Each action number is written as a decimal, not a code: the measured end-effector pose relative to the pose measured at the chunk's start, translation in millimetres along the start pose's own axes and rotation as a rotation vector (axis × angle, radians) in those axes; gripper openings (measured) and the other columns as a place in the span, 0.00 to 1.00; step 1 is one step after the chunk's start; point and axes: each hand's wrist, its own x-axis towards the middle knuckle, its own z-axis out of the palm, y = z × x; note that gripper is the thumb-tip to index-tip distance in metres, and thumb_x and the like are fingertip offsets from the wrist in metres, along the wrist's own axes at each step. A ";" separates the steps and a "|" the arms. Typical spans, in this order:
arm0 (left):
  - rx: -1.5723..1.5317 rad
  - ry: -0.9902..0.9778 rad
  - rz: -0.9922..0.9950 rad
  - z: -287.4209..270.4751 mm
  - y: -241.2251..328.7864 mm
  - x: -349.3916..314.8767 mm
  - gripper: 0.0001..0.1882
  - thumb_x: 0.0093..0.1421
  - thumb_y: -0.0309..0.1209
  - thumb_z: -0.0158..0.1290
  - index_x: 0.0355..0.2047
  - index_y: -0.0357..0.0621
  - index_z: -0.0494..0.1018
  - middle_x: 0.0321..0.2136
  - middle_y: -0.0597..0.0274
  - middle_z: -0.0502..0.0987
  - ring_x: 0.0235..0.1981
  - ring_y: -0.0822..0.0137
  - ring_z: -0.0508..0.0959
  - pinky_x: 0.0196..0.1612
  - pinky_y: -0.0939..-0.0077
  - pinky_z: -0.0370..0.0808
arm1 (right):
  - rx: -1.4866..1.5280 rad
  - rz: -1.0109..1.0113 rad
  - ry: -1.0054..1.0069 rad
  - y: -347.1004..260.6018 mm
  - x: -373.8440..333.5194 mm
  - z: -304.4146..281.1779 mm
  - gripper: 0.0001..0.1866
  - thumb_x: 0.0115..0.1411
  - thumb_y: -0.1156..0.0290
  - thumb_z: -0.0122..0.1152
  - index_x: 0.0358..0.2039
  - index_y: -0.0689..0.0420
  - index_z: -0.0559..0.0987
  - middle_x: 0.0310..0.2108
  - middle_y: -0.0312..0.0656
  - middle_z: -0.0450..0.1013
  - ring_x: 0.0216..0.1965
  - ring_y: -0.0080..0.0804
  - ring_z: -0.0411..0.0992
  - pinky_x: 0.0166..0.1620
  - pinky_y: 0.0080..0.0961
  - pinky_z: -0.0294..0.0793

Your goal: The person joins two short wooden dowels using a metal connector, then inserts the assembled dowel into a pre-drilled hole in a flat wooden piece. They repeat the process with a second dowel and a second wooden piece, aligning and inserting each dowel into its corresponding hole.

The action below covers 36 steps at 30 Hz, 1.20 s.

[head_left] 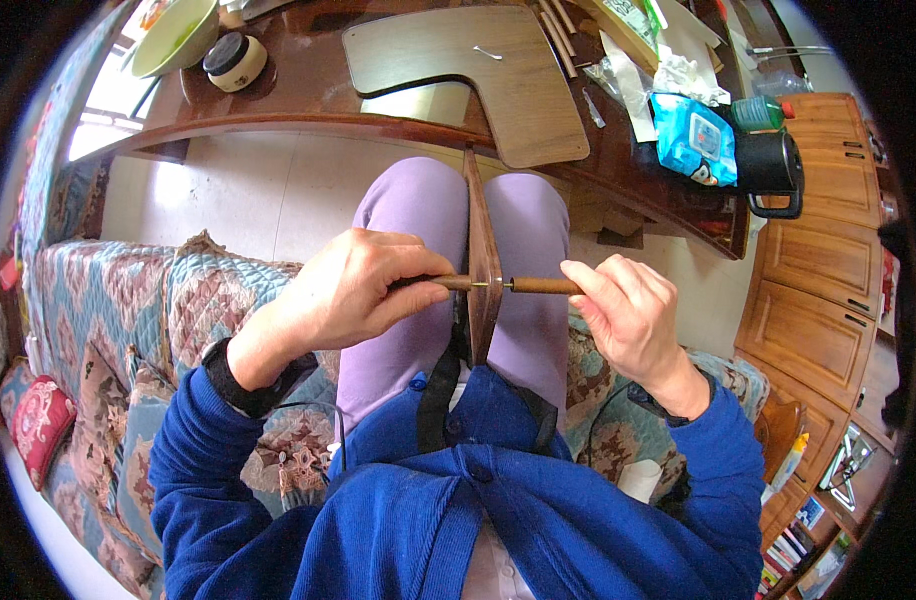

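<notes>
A thin brown wooden board (481, 225) stands on edge between my knees, seen almost edge-on. My left hand (348, 285) is closed round a brown wooden rod (459, 283) on the board's left side; its brassy tip meets the board. From the right, my right hand (633, 315) pinches the end of a second brown wooden rod (540, 286) between thumb and fingers. A small metal tip shows between this rod and the board's right face. Both rods lie roughly in one line across my lap. Whether either tip enters the board cannot be made out.
Ahead is a dark table (308, 60) bearing an L-shaped wooden panel (523, 95), several loose rods (560, 40), a blue wipes pack (693, 140), a black mug (768, 165), a lidded jar (236, 62) and a green bowl (178, 38). A quilted sofa (218, 290) is around me.
</notes>
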 end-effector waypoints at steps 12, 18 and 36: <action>-0.019 -0.067 -0.048 -3.6 7.2 1.4 0.10 0.62 0.31 0.56 0.38 0.36 0.78 0.24 0.51 0.74 0.26 0.51 0.76 0.30 0.61 0.72 | -0.262 -0.322 0.011 -6.5 14.8 -11.4 0.23 0.45 0.69 0.62 0.45 0.59 0.81 0.25 0.35 0.68 0.22 0.26 0.66 0.22 0.22 0.63; -0.022 -0.085 -0.025 -6.8 4.7 0.5 0.10 0.63 0.31 0.56 0.39 0.36 0.78 0.24 0.51 0.74 0.26 0.51 0.75 0.30 0.62 0.72 | -0.081 -0.277 -0.102 0.3 20.5 -6.8 0.13 0.52 0.71 0.65 0.40 0.60 0.80 0.25 0.37 0.71 0.20 0.29 0.69 0.22 0.26 0.69; 0.372 0.009 0.150 -3.9 1.8 -2.8 0.12 0.57 0.35 0.59 0.39 0.45 0.75 0.25 0.63 0.72 0.28 0.60 0.78 0.29 0.66 0.76 | 0.657 0.316 -0.643 5.3 48.4 -22.4 0.08 0.63 0.71 0.59 0.37 0.63 0.80 0.22 0.41 0.77 0.21 0.31 0.72 0.27 0.26 0.70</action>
